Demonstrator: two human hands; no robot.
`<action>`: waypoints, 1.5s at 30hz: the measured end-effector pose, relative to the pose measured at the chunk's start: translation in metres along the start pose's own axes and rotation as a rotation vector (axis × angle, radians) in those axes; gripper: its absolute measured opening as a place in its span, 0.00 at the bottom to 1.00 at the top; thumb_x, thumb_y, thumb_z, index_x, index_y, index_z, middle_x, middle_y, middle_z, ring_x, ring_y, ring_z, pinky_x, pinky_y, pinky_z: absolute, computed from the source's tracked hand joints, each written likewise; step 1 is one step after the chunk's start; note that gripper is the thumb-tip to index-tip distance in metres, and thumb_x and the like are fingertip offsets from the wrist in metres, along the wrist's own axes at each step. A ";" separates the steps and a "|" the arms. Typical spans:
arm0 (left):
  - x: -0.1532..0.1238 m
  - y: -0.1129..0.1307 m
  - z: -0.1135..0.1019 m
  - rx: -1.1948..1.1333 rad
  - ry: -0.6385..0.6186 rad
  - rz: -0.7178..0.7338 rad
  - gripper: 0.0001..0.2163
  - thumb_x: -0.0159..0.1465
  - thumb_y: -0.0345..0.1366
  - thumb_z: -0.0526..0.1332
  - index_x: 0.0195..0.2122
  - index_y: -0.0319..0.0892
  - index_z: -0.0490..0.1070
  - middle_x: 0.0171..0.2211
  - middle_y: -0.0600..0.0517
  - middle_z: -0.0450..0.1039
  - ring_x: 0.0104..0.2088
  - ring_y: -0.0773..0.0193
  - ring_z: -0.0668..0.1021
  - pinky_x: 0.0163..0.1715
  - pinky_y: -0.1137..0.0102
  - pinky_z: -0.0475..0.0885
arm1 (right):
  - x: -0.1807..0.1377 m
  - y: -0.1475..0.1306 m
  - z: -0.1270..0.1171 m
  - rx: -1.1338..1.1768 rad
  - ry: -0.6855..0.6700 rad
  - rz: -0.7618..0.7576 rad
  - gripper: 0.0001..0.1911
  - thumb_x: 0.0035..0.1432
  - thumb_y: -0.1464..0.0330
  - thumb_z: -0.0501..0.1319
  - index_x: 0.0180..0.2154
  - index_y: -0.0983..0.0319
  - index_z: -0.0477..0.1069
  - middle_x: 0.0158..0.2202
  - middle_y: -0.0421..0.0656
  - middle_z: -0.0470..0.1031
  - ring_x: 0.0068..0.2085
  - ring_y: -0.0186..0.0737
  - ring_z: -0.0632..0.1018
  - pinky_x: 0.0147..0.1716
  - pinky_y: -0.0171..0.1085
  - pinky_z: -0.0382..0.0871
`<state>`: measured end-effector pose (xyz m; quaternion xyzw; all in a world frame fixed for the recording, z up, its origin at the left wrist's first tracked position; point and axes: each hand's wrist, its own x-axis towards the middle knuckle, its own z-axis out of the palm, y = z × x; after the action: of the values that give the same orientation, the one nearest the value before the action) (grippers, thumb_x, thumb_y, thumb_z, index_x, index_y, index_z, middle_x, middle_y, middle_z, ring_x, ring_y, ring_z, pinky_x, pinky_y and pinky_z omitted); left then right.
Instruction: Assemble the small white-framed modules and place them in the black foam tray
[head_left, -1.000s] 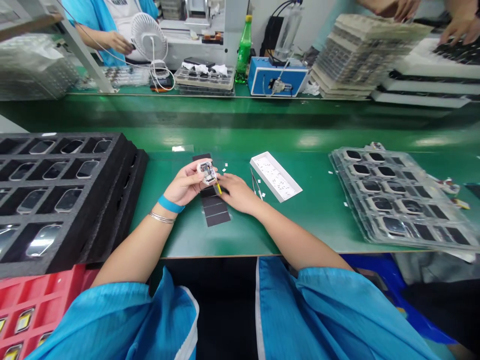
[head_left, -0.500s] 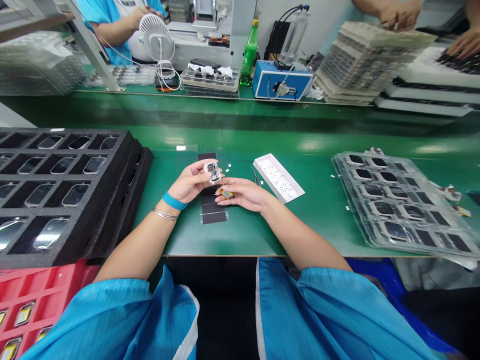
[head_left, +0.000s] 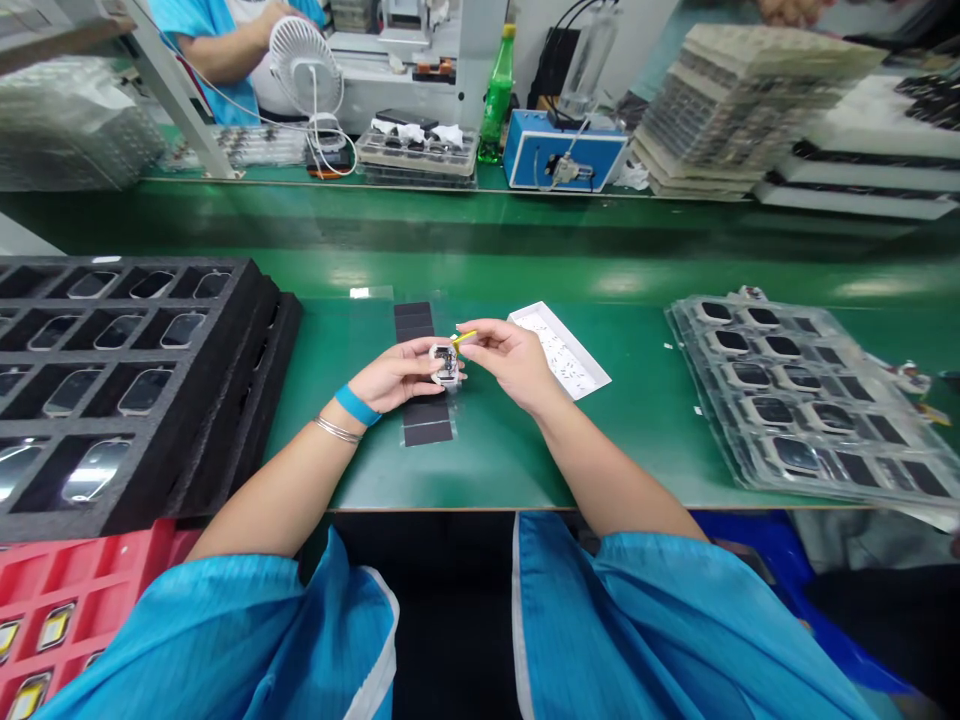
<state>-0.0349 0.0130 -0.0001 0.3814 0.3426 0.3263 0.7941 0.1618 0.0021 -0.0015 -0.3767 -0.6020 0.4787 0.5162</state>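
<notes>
My left hand (head_left: 401,373) grips a small white device case (head_left: 444,362) with exposed electronics, held just above a strip of dark rectangular pads (head_left: 421,375) on the green bench. My right hand (head_left: 510,358) is pinched on a small yellow piece (head_left: 465,337), raised close to the case's upper right corner. A blue band and a thin bracelet sit on my left wrist. Just beyond my right hand lies a white tray (head_left: 562,352) of tiny parts.
Black foam trays (head_left: 135,370) with several screen parts fill the left. Clear blister trays (head_left: 795,400) of devices lie at right. A red bin (head_left: 52,610) sits at lower left. Across the bench are a fan (head_left: 300,60), green bottle (head_left: 493,95), blue box (head_left: 562,150) and stacked trays (head_left: 735,100); another person sits far left.
My right hand lifted from the bench and carried the yellow piece up to the case. My left hand lowered the case slightly and shifted it right.
</notes>
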 end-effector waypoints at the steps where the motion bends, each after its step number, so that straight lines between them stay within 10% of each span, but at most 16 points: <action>1: 0.001 -0.002 0.002 0.000 -0.004 -0.013 0.16 0.53 0.26 0.68 0.45 0.39 0.76 0.38 0.46 0.80 0.37 0.58 0.84 0.30 0.74 0.80 | -0.001 0.000 0.002 -0.064 0.002 -0.033 0.15 0.53 0.61 0.69 0.42 0.59 0.78 0.35 0.41 0.80 0.38 0.38 0.79 0.46 0.42 0.75; 10: 0.005 -0.013 0.016 0.028 0.103 0.055 0.12 0.55 0.27 0.67 0.41 0.37 0.76 0.34 0.47 0.79 0.32 0.61 0.83 0.29 0.71 0.80 | -0.004 0.009 0.007 -0.412 0.044 -0.197 0.11 0.58 0.68 0.63 0.44 0.57 0.78 0.36 0.41 0.79 0.37 0.38 0.78 0.45 0.42 0.74; 17: 0.011 -0.009 0.012 0.019 0.294 0.049 0.07 0.54 0.26 0.65 0.35 0.36 0.74 0.30 0.47 0.78 0.28 0.63 0.81 0.29 0.71 0.78 | 0.013 0.035 0.012 -0.132 0.065 -0.016 0.21 0.56 0.63 0.64 0.51 0.60 0.72 0.43 0.45 0.80 0.42 0.40 0.80 0.46 0.41 0.75; 23: 0.015 -0.008 -0.003 -0.133 0.597 0.165 0.06 0.55 0.26 0.63 0.33 0.39 0.69 0.35 0.48 0.79 0.40 0.62 0.81 0.47 0.56 0.76 | 0.016 0.045 0.011 -0.491 0.033 -0.004 0.04 0.57 0.68 0.61 0.33 0.61 0.75 0.37 0.44 0.79 0.39 0.41 0.78 0.45 0.44 0.73; 30: 0.017 -0.015 0.007 -0.180 0.649 0.208 0.04 0.58 0.25 0.59 0.32 0.39 0.68 0.33 0.50 0.79 0.39 0.65 0.79 0.48 0.58 0.75 | 0.019 0.058 0.020 -0.860 -0.059 -0.101 0.06 0.56 0.75 0.62 0.35 0.61 0.76 0.41 0.47 0.76 0.46 0.47 0.74 0.53 0.50 0.65; 45: 0.022 -0.021 0.018 -0.275 0.687 0.314 0.05 0.58 0.23 0.59 0.32 0.39 0.69 0.31 0.52 0.77 0.32 0.69 0.77 0.45 0.64 0.74 | 0.024 0.054 0.021 -0.901 -0.100 -0.038 0.06 0.55 0.76 0.62 0.33 0.62 0.77 0.41 0.47 0.74 0.48 0.47 0.74 0.55 0.50 0.65</action>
<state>-0.0030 0.0128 -0.0154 0.1879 0.4790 0.5950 0.6174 0.1346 0.0348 -0.0473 -0.5291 -0.7812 0.1770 0.2799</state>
